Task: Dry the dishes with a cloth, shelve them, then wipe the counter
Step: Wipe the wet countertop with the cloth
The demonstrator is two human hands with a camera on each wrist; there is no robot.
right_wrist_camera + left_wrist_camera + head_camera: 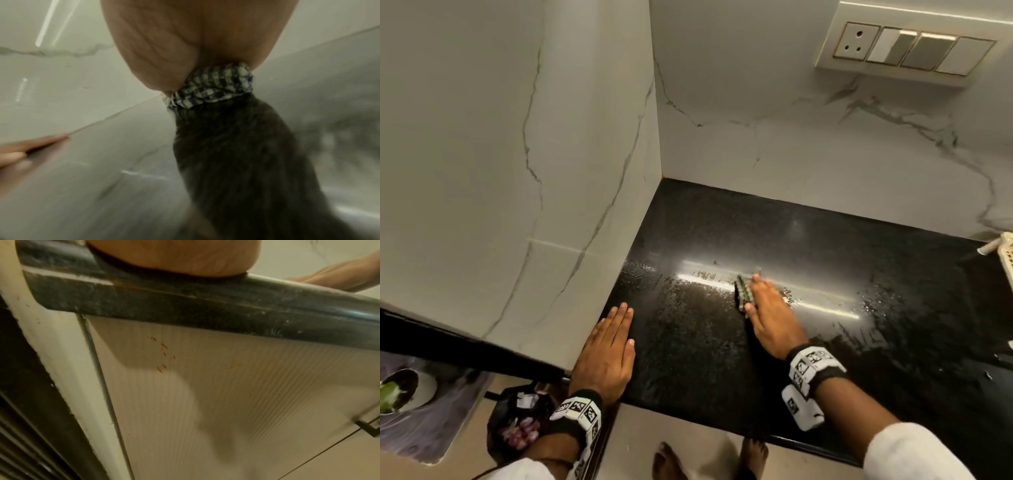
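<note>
The cloth (745,294) is a small checked piece, dark and pale squares, bunched into a wad; in the right wrist view (211,87) it shows as folded gingham squeezed under the palm, its edge curling out below the heel of the hand; it lies on the black bench (825,240) toward the middle of the near part, well apart from the back wall. The right hand (774,315) lies flat on top of it, fingers straight and close together, pressing it down, so only the cloth's left edge and a far corner show past the fingers. The bench is polished black stone, speckled, with a bright streak of reflected light across it and wet beading and smears left and right of the cloth. The left hand (607,356) rests flat on the bench's near left corner, fingers straight and together, holding nothing; its side lies against the marble side wall (517,171).

The bench is bounded on the left by that side wall, at the back by the marble back wall (791,144), and in front by a rounded black edge (205,311) above a ribbed pale cabinet door (205,394). A pale plastic rack (1001,253) pokes in at the right border; the stretch between cloth and both walls is bare stone. A switch plate (907,48) sits high on the back wall.
</note>
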